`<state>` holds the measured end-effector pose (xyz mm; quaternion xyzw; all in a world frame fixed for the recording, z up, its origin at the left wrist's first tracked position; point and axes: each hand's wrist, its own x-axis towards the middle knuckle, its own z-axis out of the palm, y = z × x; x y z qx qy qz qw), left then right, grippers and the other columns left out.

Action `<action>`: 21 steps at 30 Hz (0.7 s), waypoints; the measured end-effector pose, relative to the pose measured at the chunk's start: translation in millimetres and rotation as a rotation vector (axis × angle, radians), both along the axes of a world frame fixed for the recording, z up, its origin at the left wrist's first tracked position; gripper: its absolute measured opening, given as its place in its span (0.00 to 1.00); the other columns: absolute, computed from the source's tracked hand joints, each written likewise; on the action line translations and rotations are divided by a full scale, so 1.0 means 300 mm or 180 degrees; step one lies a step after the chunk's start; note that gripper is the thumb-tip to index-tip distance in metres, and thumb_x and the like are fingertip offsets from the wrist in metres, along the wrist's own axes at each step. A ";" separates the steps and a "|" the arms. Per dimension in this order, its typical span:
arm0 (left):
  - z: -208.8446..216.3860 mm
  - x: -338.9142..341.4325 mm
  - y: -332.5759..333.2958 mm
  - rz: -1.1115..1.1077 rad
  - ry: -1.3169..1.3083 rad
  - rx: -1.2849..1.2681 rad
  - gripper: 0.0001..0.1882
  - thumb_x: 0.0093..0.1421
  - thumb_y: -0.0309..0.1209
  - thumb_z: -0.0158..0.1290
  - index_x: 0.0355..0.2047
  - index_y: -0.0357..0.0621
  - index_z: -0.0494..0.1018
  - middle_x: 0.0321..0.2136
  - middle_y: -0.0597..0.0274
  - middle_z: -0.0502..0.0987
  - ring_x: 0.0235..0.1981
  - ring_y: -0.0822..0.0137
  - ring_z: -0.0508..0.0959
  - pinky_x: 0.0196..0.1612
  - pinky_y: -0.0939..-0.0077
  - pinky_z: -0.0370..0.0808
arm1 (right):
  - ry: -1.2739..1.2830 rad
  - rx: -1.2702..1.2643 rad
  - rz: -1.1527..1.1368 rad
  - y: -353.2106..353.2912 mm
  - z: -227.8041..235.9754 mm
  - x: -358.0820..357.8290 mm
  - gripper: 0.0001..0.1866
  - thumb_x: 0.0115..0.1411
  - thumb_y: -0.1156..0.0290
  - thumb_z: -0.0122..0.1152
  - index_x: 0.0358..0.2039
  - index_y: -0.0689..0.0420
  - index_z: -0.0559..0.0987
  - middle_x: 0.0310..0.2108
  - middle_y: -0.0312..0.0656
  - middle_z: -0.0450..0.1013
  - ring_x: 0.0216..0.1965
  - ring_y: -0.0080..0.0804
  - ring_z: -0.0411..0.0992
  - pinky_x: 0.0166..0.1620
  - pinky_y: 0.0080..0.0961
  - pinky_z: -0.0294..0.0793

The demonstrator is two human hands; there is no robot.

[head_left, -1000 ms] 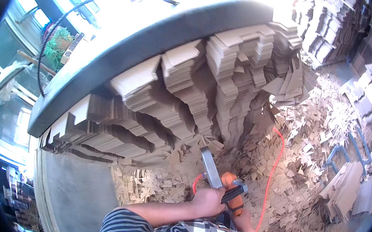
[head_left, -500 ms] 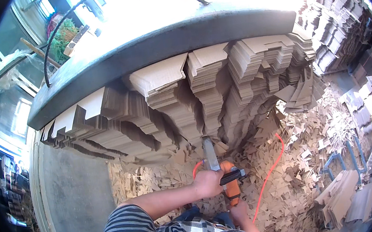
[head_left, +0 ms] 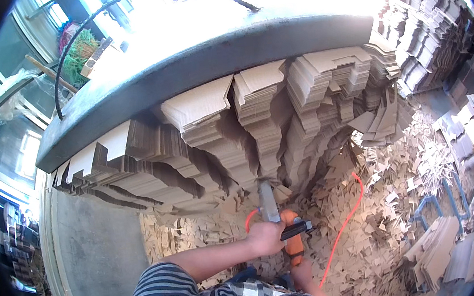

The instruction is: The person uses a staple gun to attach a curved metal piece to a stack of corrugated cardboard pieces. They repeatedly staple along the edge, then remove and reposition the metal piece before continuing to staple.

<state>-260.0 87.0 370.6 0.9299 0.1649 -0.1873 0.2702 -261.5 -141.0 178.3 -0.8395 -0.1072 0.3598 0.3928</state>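
Both hands are on an orange hand-held power tool [head_left: 293, 244] with a long grey metal bar [head_left: 267, 200]. My left hand [head_left: 266, 239] is closed around its front part, beside a black crosspiece [head_left: 293, 230]. Lower down, my right hand [head_left: 301, 271] wraps the rear end of the orange body; its fingers are partly hidden. The bar points away from me, and its tip meets the bottom of the stacked cut cardboard [head_left: 264, 133], where the exact contact is hard to see. These stacks have notched, stepped edges and sit beneath a thick grey slab [head_left: 198, 64].
Cardboard scraps [head_left: 347, 240] cover the floor around me. A red-orange hose or cord [head_left: 343, 232] runs through them on the right. Blue metal legs [head_left: 428, 208] and loose cardboard pieces [head_left: 435, 248] stand farther right, below tall stacks [head_left: 431, 26]. A black cable [head_left: 115, 3] arches over the slab.
The tool and both hands have shifted very slightly toward me and stay gripped as before. The slab and stacks sit a little lower in the picture on the left.
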 end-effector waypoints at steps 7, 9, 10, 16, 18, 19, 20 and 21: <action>-0.001 0.012 0.004 0.0011 0.0057 0.0006 0.18 0.45 0.35 0.54 0.35 0.37 0.69 0.25 0.50 0.77 0.29 0.51 0.78 0.31 0.57 0.75 | 0.0072 -0.0069 -0.0084 0.002 -0.103 -0.002 0.14 0.45 0.73 0.57 0.35 0.62 0.75 0.24 0.51 0.74 0.29 0.49 0.74 0.32 0.36 0.70; -0.027 0.014 0.009 0.0030 0.0043 0.0054 0.18 0.45 0.35 0.54 0.35 0.40 0.70 0.25 0.49 0.77 0.29 0.50 0.78 0.32 0.57 0.74 | 0.0064 -0.0058 -0.0046 0.021 -0.076 0.010 0.14 0.44 0.72 0.58 0.35 0.61 0.75 0.24 0.50 0.75 0.28 0.46 0.74 0.31 0.35 0.70; -0.035 0.011 0.012 0.0054 0.0046 0.0084 0.18 0.44 0.36 0.54 0.35 0.41 0.70 0.25 0.49 0.77 0.29 0.50 0.78 0.32 0.56 0.74 | 0.0097 -0.0006 -0.0026 0.039 -0.028 0.019 0.14 0.44 0.72 0.59 0.34 0.61 0.75 0.24 0.49 0.75 0.27 0.45 0.74 0.31 0.35 0.70; -0.074 0.008 0.011 0.0104 -0.0174 -0.0045 0.17 0.44 0.36 0.54 0.34 0.42 0.70 0.24 0.49 0.77 0.28 0.50 0.78 0.32 0.57 0.74 | 0.0227 -0.0024 -0.0105 0.031 -0.031 0.019 0.12 0.42 0.72 0.60 0.30 0.62 0.76 0.23 0.47 0.74 0.26 0.40 0.74 0.30 0.34 0.70; -0.099 0.000 0.012 0.0115 -0.0133 0.0024 0.17 0.44 0.36 0.54 0.34 0.42 0.70 0.24 0.50 0.77 0.28 0.51 0.78 0.31 0.57 0.74 | 0.0209 -0.0090 -0.0083 0.025 -0.038 0.017 0.11 0.42 0.72 0.60 0.28 0.63 0.76 0.22 0.49 0.74 0.26 0.42 0.74 0.30 0.35 0.70; -0.105 -0.004 0.013 0.0123 -0.0111 0.0060 0.17 0.43 0.36 0.54 0.33 0.42 0.70 0.24 0.50 0.77 0.27 0.51 0.78 0.31 0.57 0.75 | 0.0180 -0.0206 -0.0026 0.015 -0.055 0.011 0.11 0.42 0.72 0.60 0.27 0.63 0.76 0.22 0.49 0.74 0.25 0.43 0.74 0.29 0.36 0.70; -0.100 -0.010 0.012 0.0091 -0.0090 0.0053 0.17 0.43 0.36 0.55 0.33 0.42 0.70 0.23 0.50 0.77 0.27 0.51 0.78 0.31 0.57 0.74 | 0.0153 -0.0322 0.0028 0.005 -0.077 0.002 0.10 0.42 0.72 0.60 0.27 0.63 0.76 0.21 0.50 0.74 0.25 0.44 0.74 0.29 0.36 0.70; -0.084 -0.013 0.009 0.0044 -0.0079 0.0047 0.17 0.43 0.37 0.55 0.33 0.42 0.70 0.23 0.51 0.77 0.26 0.51 0.78 0.30 0.57 0.74 | 0.0165 -0.0270 -0.0018 -0.012 -0.117 -0.012 0.11 0.41 0.71 0.60 0.27 0.63 0.76 0.21 0.49 0.74 0.25 0.42 0.74 0.30 0.35 0.71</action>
